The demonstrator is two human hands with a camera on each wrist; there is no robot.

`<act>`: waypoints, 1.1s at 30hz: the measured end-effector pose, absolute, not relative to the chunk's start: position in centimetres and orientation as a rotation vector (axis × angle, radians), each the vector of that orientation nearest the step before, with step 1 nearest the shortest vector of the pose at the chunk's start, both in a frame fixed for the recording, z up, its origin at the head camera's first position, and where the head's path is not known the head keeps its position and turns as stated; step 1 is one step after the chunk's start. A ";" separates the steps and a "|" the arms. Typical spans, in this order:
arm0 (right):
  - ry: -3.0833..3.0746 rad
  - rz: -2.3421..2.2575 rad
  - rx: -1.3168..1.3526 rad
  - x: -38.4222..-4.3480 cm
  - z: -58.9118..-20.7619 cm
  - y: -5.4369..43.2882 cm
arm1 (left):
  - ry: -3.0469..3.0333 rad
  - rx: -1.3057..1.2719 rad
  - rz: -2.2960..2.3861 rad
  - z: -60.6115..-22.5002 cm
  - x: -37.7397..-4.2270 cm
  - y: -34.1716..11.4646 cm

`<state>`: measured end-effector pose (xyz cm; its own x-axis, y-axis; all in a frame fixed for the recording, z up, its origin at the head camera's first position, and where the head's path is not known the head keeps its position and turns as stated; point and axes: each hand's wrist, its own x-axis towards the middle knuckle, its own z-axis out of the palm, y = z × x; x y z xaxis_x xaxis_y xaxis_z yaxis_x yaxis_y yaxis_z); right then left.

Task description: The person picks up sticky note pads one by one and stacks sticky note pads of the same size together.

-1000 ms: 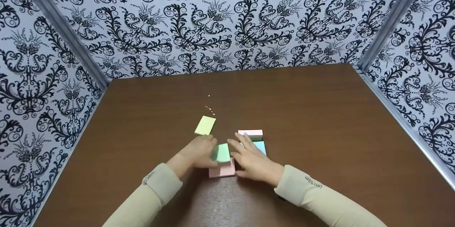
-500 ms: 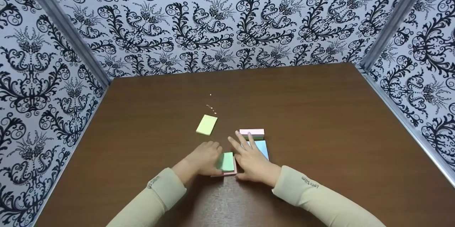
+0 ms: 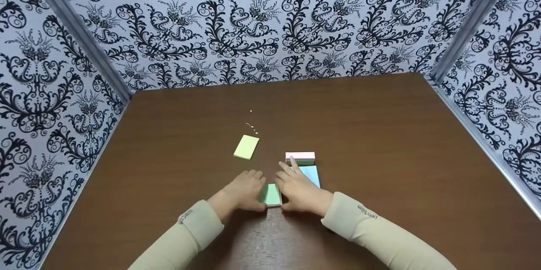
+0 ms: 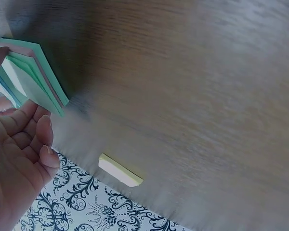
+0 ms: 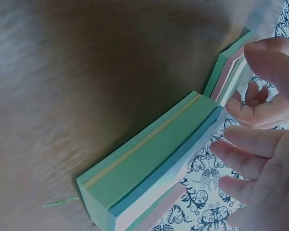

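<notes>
A small stack of sticky note pads (image 3: 272, 195), light green on top, lies on the table between the two hands. In the left wrist view its green, pink and white layers (image 4: 36, 77) show. My left hand (image 3: 245, 189) grips the stack from the left, thumb at the near side and fingers curled at the far side. From the right, my right hand (image 3: 302, 192) touches the stack's edge with its thumb, its other fingers fairly straight. Partly under that hand, a thicker stack with a blue top (image 3: 310, 175) sits just right; its green, yellow and blue layers (image 5: 149, 154) show in the right wrist view.
A yellow pad (image 3: 246, 147) lies beyond the left hand. Behind the blue-topped stack is a stack with a pink top and a green side (image 3: 300, 159). Small pale scraps (image 3: 252, 127) dot the brown table (image 3: 359, 126). Patterned walls (image 3: 270, 20) close off the back and sides.
The left hand has brought the green pad toward the body and down onto the pink pad, which it now covers. The right hand has closed in on the stack's right side.
</notes>
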<state>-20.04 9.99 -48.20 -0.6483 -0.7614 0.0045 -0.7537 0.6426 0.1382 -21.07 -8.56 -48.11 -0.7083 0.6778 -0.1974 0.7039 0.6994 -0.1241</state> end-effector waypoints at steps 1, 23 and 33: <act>-2.784 -0.190 1.294 -20.1 -48.2 9.9 | 2.768 1.124 -0.283 -48.1 -21.1 -8.5; -2.800 -0.007 1.380 -21.1 -48.9 8.8 | 2.740 1.056 -0.302 -48.0 -21.0 -8.4; -2.877 0.112 1.395 -20.9 -48.4 8.7 | 2.782 1.078 -0.237 -48.1 -20.8 -8.4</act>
